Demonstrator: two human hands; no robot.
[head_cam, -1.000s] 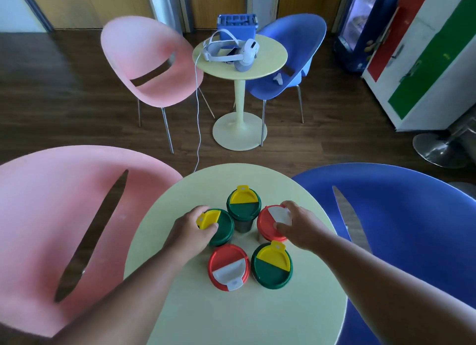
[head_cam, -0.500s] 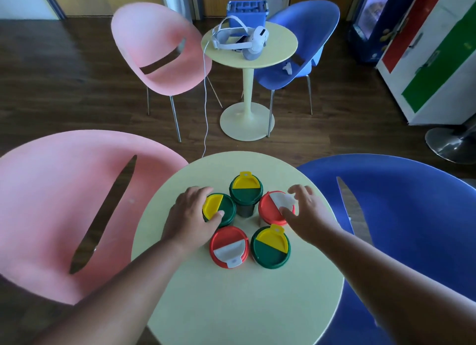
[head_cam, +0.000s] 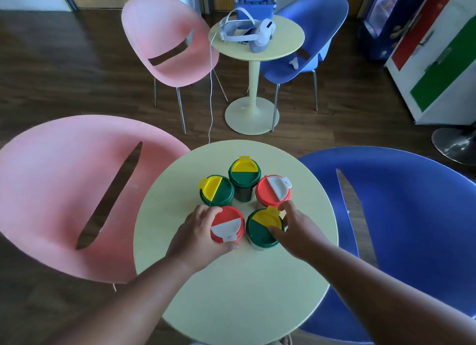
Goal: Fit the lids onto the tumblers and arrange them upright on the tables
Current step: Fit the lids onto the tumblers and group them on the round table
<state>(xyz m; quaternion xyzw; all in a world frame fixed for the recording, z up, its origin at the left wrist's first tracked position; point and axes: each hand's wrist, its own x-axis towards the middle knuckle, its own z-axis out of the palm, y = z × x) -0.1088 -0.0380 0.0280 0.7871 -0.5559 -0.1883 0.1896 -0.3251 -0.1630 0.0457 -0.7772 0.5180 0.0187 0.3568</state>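
Several lidded tumblers stand upright in a cluster on the round pale-yellow table (head_cam: 231,293). My left hand (head_cam: 198,236) grips the near red-lidded tumbler (head_cam: 228,225) with its white flap, fingers and thumb curled round its rim. My right hand (head_cam: 296,228) grips the near green-lidded tumbler (head_cam: 260,234) with a yellow flap. Behind stand a green-lidded tumbler (head_cam: 217,190) at the left, another green-lidded tumbler (head_cam: 244,174) at the back, and a red-lidded tumbler (head_cam: 273,191) at the right.
A pink chair (head_cam: 59,195) sits left of the table and a blue chair (head_cam: 412,228) right. Farther back, a second yellow table (head_cam: 283,48) carries a white headset (head_cam: 252,33), flanked by a pink chair (head_cam: 167,40) and a blue chair (head_cam: 309,35).
Both hands have come back from the rear tumblers to the two near ones. The left hand left the left green lid, the right hand left the right red lid.
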